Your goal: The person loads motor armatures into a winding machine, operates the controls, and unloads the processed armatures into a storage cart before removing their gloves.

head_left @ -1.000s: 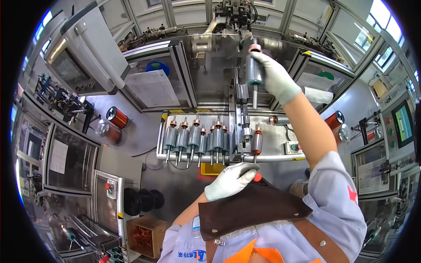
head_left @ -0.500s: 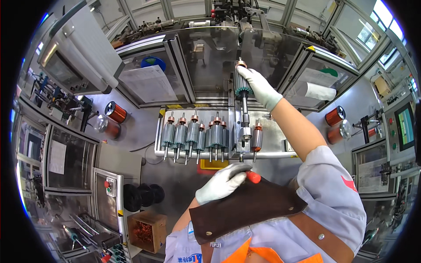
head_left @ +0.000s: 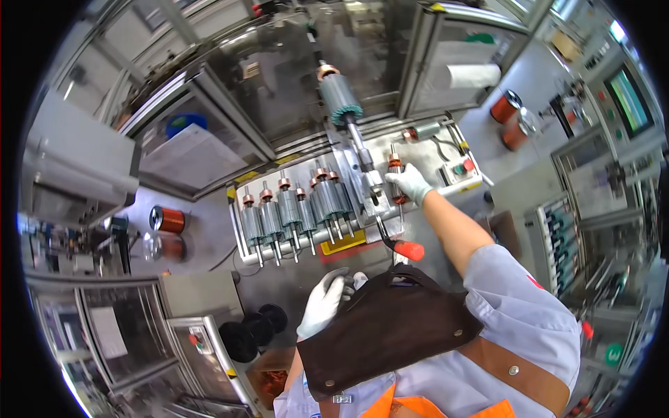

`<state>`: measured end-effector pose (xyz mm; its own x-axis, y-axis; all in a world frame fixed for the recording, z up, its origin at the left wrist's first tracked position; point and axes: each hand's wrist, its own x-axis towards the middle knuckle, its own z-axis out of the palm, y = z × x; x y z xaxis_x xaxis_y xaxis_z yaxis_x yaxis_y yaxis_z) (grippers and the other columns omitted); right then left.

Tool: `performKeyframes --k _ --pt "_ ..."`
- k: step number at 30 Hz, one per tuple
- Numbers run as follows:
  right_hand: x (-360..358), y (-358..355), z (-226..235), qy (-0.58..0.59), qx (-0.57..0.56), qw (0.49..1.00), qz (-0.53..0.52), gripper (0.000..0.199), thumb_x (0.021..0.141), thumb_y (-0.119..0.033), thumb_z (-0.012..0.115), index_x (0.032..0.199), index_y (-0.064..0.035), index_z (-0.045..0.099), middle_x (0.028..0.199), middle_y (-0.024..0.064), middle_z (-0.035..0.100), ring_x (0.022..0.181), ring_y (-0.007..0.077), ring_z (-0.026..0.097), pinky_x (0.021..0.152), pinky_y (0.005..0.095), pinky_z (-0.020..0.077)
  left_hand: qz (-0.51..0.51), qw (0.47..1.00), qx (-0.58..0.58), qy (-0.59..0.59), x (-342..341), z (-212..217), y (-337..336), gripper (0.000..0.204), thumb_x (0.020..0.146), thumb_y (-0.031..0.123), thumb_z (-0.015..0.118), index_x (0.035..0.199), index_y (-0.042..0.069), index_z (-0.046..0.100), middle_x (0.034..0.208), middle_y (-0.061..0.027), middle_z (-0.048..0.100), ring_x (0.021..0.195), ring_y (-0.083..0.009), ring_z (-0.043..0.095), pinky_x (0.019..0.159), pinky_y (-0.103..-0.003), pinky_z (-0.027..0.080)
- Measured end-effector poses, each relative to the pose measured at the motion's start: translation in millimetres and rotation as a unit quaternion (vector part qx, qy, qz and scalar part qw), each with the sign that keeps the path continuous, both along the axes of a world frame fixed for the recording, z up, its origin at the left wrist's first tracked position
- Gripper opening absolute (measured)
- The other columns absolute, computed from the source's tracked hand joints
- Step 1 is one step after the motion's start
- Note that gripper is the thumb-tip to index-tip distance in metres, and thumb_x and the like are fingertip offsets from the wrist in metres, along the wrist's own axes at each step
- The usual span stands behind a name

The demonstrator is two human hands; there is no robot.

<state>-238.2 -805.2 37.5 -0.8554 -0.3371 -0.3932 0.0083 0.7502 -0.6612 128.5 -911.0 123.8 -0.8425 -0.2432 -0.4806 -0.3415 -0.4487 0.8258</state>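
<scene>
The red rotor (head_left: 395,166) lies on the tray (head_left: 421,157), just to the right of the metal holder (head_left: 374,182). The right hand (head_left: 410,182) is the near one. It comes in from the right side and touches the rotor's middle. Its fingers bend over the rotor, but I cannot tell how tight they are. The left hand (head_left: 323,301) is well apart, low and to the left, by the apron (head_left: 390,320). Its fingers are partly curled and some are hard to see, so I cannot tell if it has anything. From there, the red rotor is ahead and to the right.

The red rotor is long and runs from far to near. Its copper end points away from the person. Its thin bare rod points back toward the person.
</scene>
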Motion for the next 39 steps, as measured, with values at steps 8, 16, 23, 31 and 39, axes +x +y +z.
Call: performKeyframes --k 8,16,23,31,39 --pt "125 130 167 -0.223 -0.408 0.884 -0.051 0.056 0.083 -0.027 0.077 0.126 -0.0035 0.051 0.104 0.0037 0.060 0.098 0.0134 0.059 0.092 0.0318 0.0499 -0.241 0.967 -0.040 0.065 -77 17 69 0.049 0.102 0.035 0.055 0.133 -0.002 0.049 0.107 -0.0092 0.061 0.095 -0.0158 0.061 0.084 -0.028 0.050" --pt "253 271 269 -0.150 -0.660 0.710 -0.193 0.069 0.086 -0.025 0.076 0.144 -0.0062 0.043 0.116 0.0050 0.061 0.109 0.0157 0.060 0.096 0.0348 0.0500 -0.604 0.774 0.188 0.007 -88 148 167 0.048 0.099 0.047 0.058 0.112 0.001 0.059 0.064 -0.0027 0.049 0.052 -0.0137 0.050 0.048 -0.026 0.040" --pt "378 410 275 -0.086 -0.738 0.624 -0.241 0.082 0.084 -0.032 0.079 0.149 -0.0042 0.037 0.130 0.0137 0.060 0.123 0.0256 0.059 0.106 0.0439 0.0471 -0.737 0.616 0.277 0.015 -36 173 292 0.050 0.099 0.049 0.058 0.104 -0.001 0.061 0.057 -0.0024 0.046 0.043 -0.0132 0.043 0.042 -0.026 0.034" --pt "521 538 274 0.122 -0.730 0.630 -0.233 0.057 0.096 -0.025 0.066 0.144 -0.0041 0.044 0.127 0.0036 0.061 0.115 0.0143 0.060 0.102 0.0348 0.0461 -0.844 0.461 0.273 0.006 52 177 451 0.052 0.101 0.047 0.054 0.109 -0.004 0.057 0.059 -0.0037 0.052 0.048 -0.0103 0.049 0.045 -0.023 0.036" --pt "630 632 297 0.158 -0.728 0.528 -0.407 0.071 0.092 -0.034 0.071 0.146 -0.0011 0.038 0.129 0.0138 0.059 0.117 0.0237 0.061 0.102 0.0386 0.0493 -0.895 0.312 0.311 -0.064 101 178 589 0.057 0.101 0.047 0.054 0.117 -0.008 0.055 0.060 -0.0039 0.054 0.050 -0.0103 0.051 0.047 -0.023 0.039"
